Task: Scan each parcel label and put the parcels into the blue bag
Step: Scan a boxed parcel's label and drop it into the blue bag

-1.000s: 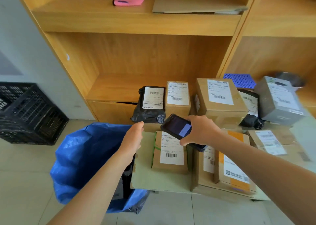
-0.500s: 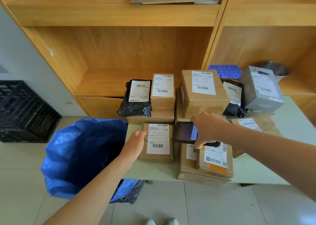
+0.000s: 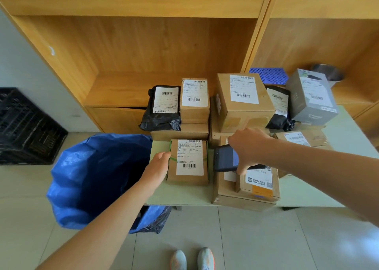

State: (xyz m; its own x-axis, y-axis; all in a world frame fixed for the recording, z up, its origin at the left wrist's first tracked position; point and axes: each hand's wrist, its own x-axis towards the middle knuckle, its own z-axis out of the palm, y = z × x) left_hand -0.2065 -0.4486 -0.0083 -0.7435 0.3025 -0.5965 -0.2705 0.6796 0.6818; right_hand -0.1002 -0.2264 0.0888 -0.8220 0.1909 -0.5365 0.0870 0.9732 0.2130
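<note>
On the pale green counter (image 3: 184, 196), a small flat cardboard parcel with a white label (image 3: 188, 162) lies near the front left corner, and the left hand (image 3: 159, 164) touches its left edge; how the fingers lie there is hard to tell. Just right of it, the right hand (image 3: 249, 146) grips a dark handheld scanner (image 3: 225, 158), fingers curled round it, screen up, hovering over a wide flat cardboard box (image 3: 229, 196) with a smaller orange-marked box (image 3: 259, 182) on top. Behind the small parcel, crowding close, sit a black plastic mailer bag (image 3: 161, 110), a tall narrow cardboard box (image 3: 194, 100), a big cardboard carton (image 3: 243, 101), another black mailer (image 3: 280, 110) and a grey printed box (image 3: 311, 97). Down on the tiled floor, the open blue bag (image 3: 98, 177) stands against the counter's left end, directly beside the left forearm. A black plastic crate (image 3: 24, 130) sits further left, wooden shelving (image 3: 143, 54) behind everything.
</note>
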